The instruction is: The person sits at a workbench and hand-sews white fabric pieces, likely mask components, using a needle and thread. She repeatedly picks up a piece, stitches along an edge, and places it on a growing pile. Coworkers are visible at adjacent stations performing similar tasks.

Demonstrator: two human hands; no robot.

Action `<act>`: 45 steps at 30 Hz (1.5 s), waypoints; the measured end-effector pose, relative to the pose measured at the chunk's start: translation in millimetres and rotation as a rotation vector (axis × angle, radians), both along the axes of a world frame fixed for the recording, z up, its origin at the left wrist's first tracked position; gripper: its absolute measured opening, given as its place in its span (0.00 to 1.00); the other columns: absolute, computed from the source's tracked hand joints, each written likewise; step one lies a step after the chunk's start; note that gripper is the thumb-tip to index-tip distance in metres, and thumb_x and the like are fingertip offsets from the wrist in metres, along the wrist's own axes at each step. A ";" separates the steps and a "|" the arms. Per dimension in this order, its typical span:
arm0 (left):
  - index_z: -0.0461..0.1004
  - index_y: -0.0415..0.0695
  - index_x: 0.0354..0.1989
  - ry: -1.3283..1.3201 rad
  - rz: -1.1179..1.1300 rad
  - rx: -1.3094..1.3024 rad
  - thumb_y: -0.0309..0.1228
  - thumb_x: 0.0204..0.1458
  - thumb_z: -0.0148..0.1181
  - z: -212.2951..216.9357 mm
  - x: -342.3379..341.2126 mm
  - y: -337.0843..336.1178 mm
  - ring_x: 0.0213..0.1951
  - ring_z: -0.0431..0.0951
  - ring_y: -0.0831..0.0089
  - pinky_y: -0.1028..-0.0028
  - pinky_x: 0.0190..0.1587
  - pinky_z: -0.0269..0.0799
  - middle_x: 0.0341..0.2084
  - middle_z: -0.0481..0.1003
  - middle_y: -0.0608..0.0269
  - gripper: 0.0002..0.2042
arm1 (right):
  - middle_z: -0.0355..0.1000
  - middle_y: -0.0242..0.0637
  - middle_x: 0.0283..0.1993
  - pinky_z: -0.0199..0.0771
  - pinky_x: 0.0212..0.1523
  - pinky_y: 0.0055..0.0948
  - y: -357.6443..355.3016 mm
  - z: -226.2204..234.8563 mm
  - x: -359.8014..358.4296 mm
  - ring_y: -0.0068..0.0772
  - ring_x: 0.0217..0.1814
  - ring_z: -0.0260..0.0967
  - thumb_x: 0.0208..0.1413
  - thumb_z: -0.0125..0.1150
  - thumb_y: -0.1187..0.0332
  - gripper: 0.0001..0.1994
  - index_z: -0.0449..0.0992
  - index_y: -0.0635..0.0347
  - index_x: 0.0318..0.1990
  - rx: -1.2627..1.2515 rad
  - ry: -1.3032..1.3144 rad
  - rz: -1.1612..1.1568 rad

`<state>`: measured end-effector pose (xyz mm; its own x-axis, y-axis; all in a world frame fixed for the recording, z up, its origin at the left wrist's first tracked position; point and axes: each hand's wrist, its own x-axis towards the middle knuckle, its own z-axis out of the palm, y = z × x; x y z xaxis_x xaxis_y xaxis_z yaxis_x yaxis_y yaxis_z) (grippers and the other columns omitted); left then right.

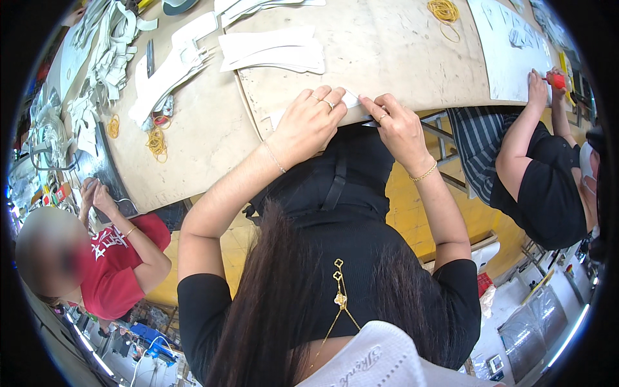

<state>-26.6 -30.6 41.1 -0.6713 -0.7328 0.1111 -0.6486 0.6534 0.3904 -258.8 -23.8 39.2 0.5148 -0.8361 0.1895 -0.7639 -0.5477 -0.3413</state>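
Observation:
At the table's front edge, my left hand lies over a white flat piece, fingers bent and pressed down on it. Most of that piece is hidden under the hand; a bit of white also shows beside the wrist. Close on the right, my right hand is closed, its thumb and index finger pinching near the end of the white piece. A small pointed metal tool sticks out from under the right fingers; its kind is not clear. Beyond my hands lies a fanned stack of white cut pieces.
On the tan table lie yellow rubber bands, a bundle of white strips, a dark pen and heaped pale pieces. A person in red sits left; another in black works at right over a white sheet.

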 end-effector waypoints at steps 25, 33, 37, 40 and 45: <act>0.73 0.35 0.53 0.068 -0.049 -0.196 0.29 0.54 0.58 -2.4 -1.8 -15.5 0.52 0.73 0.59 0.61 0.54 0.68 0.46 0.73 0.53 0.18 | 0.75 0.37 0.38 0.79 0.38 0.34 1.1 11.6 9.3 0.39 0.34 0.77 0.56 0.66 0.72 0.18 0.79 0.57 0.55 0.313 -0.196 -0.258; 0.74 0.33 0.52 -0.123 0.153 -0.172 0.30 0.56 0.59 3.4 11.1 5.7 0.46 0.73 0.59 0.63 0.53 0.68 0.42 0.72 0.53 0.18 | 0.79 0.46 0.37 0.76 0.40 0.37 -31.8 31.7 21.1 0.45 0.38 0.77 0.58 0.67 0.64 0.11 0.83 0.62 0.43 0.600 -0.130 -0.345; 0.75 0.33 0.51 -0.119 0.403 -0.056 0.32 0.55 0.63 2.7 11.4 24.6 0.47 0.73 0.58 0.63 0.51 0.67 0.43 0.73 0.53 0.19 | 0.77 0.41 0.35 0.76 0.39 0.38 -37.9 23.0 45.9 0.43 0.36 0.77 0.55 0.67 0.68 0.09 0.84 0.59 0.42 0.367 -0.155 -0.213; 0.75 0.34 0.50 -0.008 0.381 -0.203 0.32 0.54 0.64 -5.8 13.7 23.5 0.50 0.74 0.60 0.64 0.52 0.67 0.47 0.74 0.54 0.18 | 0.74 0.39 0.35 0.75 0.38 0.38 -31.4 20.1 53.8 0.44 0.34 0.75 0.54 0.67 0.70 0.08 0.85 0.58 0.41 0.288 -0.150 -0.198; 0.76 0.35 0.49 -0.041 0.307 -0.229 0.34 0.54 0.64 -13.4 23.2 18.6 0.51 0.74 0.64 0.63 0.53 0.66 0.50 0.75 0.57 0.18 | 0.73 0.37 0.36 0.77 0.36 0.38 -9.6 24.0 53.6 0.42 0.34 0.76 0.51 0.67 0.72 0.12 0.84 0.55 0.44 0.266 -0.142 -0.221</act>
<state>-3.4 -12.0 27.8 -0.4318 -0.8596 0.2731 -0.8396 0.4937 0.2265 -205.1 -33.4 63.2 0.3006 -0.9537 0.0073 -0.7886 -0.2529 -0.5604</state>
